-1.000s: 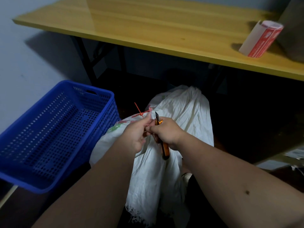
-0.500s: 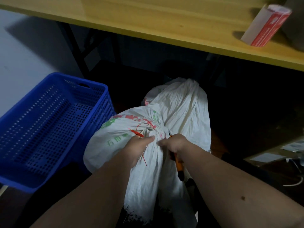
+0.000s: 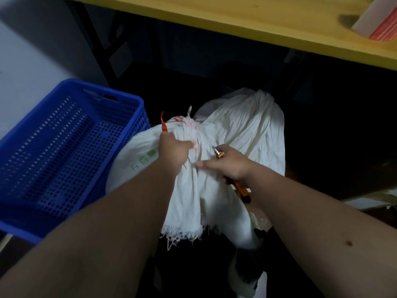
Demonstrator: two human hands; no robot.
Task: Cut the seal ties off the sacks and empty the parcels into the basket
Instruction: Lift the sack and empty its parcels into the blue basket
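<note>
We are gripping the gathered neck of the white sack [image 3: 193,173] in our left hand [image 3: 175,150], the red seal tie [image 3: 163,123] sticking up just beyond the knuckles. Our right hand [image 3: 228,165] is curling around the orange utility knife [image 3: 240,187] while its forefinger is touching the sack; the blue basket [image 3: 71,151] is standing just left of the sack, below the yellow table [image 3: 257,20].

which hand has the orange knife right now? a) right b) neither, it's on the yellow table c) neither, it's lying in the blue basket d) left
a: the right hand grips the orange knife beside the white sack, while the left hand clutches the sack's gathered neck.
</note>
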